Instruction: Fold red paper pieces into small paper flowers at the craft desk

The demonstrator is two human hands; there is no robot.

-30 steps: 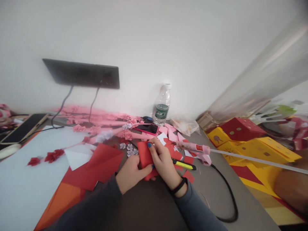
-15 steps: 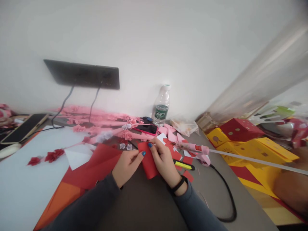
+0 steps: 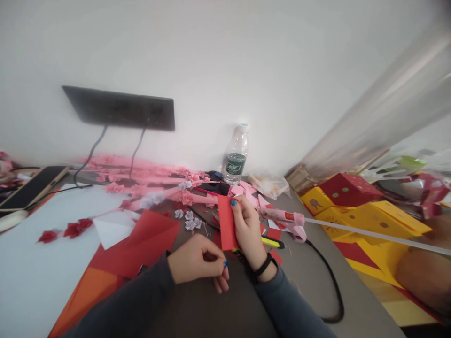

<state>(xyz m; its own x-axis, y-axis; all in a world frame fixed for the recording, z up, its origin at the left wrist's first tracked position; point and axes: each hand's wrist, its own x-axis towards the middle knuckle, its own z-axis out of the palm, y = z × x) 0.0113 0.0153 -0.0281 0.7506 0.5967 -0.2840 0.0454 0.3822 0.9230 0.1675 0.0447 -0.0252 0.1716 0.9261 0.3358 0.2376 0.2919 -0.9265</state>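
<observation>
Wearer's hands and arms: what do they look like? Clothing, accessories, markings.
Left hand and right hand bare, no gloves. Both thumbnails blue. Long dark grey-blue sleeves on both arms. Slim black band on the right wrist.

Matt red paper (image 3: 226, 227), glossy plastic bottle (image 3: 240, 143); smooth tabletop (image 3: 218, 314)

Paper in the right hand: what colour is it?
Red; the paper shows best in the head view.
</observation>
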